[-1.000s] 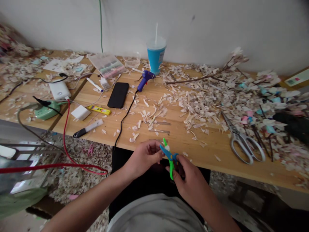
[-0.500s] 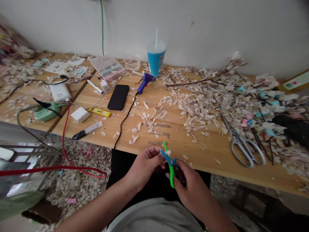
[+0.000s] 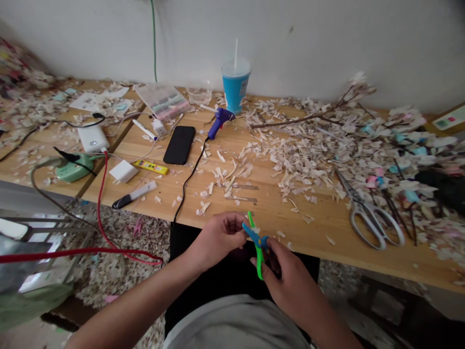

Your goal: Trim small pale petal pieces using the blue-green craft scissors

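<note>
The right hand [image 3: 286,266] grasps the scissors [image 3: 259,264], its thumb and fingers at the handles; these are green and blue, their blades parted and aimed away from the body, above the lap by the near edge of the counter [image 3: 327,220]. A small pale scrap [image 3: 256,230] shows at the blades. The left hand [image 3: 221,240] is right beside the blue blade tip, fingers bent; I cannot tell whether they are closed on anything. Past the hands, pale shavings [image 3: 232,169] lie about on the wood, thickening to a heap [image 3: 308,145] toward the right. A branch [image 3: 298,120] rests across that heap, and metal shears [image 3: 359,198] lie near its front edge, handles toward the body. Farther back, a purple glue gun [image 3: 217,125] lies in front of a blue cup [image 3: 235,89] with a straw. Left of the gun's cord are a black phone [image 3: 179,145], a yellow packet [image 3: 154,167], a white charger [image 3: 123,171] and a black-handled knife [image 3: 134,195].
</note>
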Motion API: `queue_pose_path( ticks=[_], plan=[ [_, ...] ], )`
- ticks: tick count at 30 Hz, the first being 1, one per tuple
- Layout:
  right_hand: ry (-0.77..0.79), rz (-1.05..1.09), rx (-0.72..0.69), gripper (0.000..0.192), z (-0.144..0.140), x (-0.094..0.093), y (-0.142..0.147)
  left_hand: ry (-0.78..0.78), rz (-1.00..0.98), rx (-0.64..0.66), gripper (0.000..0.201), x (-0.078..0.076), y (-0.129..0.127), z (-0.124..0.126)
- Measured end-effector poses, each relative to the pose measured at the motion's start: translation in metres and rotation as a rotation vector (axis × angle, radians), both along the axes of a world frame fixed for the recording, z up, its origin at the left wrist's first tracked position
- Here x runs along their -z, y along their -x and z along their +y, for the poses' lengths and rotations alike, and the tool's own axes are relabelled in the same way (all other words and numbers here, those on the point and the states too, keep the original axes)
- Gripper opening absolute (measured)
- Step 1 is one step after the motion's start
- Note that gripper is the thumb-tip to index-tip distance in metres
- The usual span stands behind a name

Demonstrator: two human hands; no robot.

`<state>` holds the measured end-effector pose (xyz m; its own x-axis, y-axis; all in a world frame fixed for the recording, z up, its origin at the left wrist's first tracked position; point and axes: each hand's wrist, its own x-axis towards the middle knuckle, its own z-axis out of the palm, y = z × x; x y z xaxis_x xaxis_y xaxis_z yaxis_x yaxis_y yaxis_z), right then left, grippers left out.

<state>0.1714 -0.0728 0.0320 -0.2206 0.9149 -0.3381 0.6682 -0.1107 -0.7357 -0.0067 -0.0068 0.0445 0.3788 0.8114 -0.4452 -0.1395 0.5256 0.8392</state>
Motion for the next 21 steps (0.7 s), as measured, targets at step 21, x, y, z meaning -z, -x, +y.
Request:
queue_pose_path(
  ticks=[21],
  plan=[
    [0.032,0.139,0.067,0.014,-0.001,0.000,0.006,0.126,-0.172,-0.183,0.021,0.016,-0.013,-0.016]
  ],
)
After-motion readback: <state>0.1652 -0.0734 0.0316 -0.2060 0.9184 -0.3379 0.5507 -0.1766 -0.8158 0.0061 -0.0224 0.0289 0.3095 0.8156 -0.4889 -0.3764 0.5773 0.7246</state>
